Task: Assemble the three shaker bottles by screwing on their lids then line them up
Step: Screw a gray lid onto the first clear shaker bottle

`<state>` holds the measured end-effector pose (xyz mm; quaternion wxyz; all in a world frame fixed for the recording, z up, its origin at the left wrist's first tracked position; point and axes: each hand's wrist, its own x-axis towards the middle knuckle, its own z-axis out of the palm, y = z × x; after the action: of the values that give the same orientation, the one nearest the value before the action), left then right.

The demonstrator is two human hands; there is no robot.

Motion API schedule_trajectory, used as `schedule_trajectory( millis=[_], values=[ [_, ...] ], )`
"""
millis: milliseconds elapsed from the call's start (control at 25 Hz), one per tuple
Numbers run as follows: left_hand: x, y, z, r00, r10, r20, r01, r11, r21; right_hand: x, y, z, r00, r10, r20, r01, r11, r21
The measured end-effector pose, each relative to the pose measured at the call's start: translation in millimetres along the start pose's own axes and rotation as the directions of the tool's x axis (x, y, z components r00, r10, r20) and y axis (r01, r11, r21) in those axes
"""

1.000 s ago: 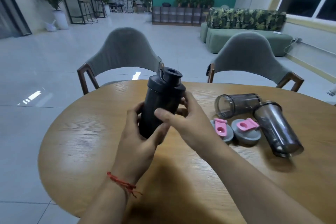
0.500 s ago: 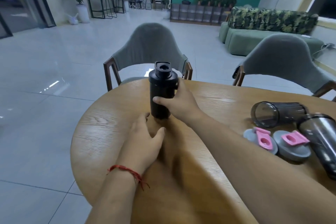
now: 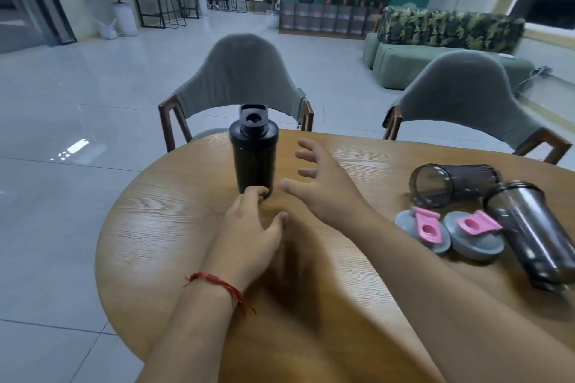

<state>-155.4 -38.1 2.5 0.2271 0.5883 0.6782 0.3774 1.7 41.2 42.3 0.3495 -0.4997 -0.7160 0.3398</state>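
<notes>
A black shaker bottle (image 3: 253, 154) with its lid on stands upright near the table's far left edge. My left hand (image 3: 249, 227) rests flat on the wood just in front of it, fingertips close to its base. My right hand (image 3: 320, 183) hovers to the bottle's right, fingers spread, holding nothing. At the right, two smoky open bottles lie on their sides: one (image 3: 454, 185) farther back, one (image 3: 532, 233) nearer. Two grey lids with pink flip caps (image 3: 423, 230) (image 3: 474, 238) lie beside them.
The round wooden table (image 3: 174, 227) drops off close to the left of the standing bottle. Two grey chairs (image 3: 239, 81) (image 3: 466, 96) stand behind the table. A green sofa (image 3: 404, 56) is farther back.
The black bottle went from being held in both hands to standing on the table. My right hand let go of it and opened. My left hand lies flat in front.
</notes>
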Motion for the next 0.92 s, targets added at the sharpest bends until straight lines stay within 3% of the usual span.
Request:
schedule_trajectory(
  millis=[120,400,520,640,760,840,920],
  values=[
    [-5,25,26,0.992,0.118,0.038,-0.120,0.992,0.039,-52,22,-58,0.994,-0.068,-0.090,0.059,0.993,-0.101],
    [-25,65,100,0.921,0.274,0.278,-0.317,0.940,0.123,-128,95,-148,0.931,0.048,-0.363,-0.006,0.993,0.115],
    [-27,81,130,0.897,0.330,0.295,-0.380,0.916,0.129,-131,113,-174,0.909,-0.011,-0.416,-0.030,0.995,-0.091],
    [-31,92,152,0.867,0.365,0.339,-0.442,0.877,0.186,-120,128,-195,0.898,-0.113,-0.424,-0.050,0.933,-0.355],
    [-32,97,163,0.848,0.367,0.383,-0.489,0.821,0.294,-115,139,-221,0.835,-0.120,-0.537,-0.230,0.811,-0.538],
    [-30,97,162,0.868,0.360,0.342,-0.463,0.834,0.300,-120,142,-236,0.802,0.025,-0.597,-0.418,0.738,-0.530],
    [-29,96,158,0.898,0.383,0.215,-0.430,0.868,0.247,-125,144,-245,0.792,0.195,-0.578,-0.534,0.682,-0.501]
  ],
)
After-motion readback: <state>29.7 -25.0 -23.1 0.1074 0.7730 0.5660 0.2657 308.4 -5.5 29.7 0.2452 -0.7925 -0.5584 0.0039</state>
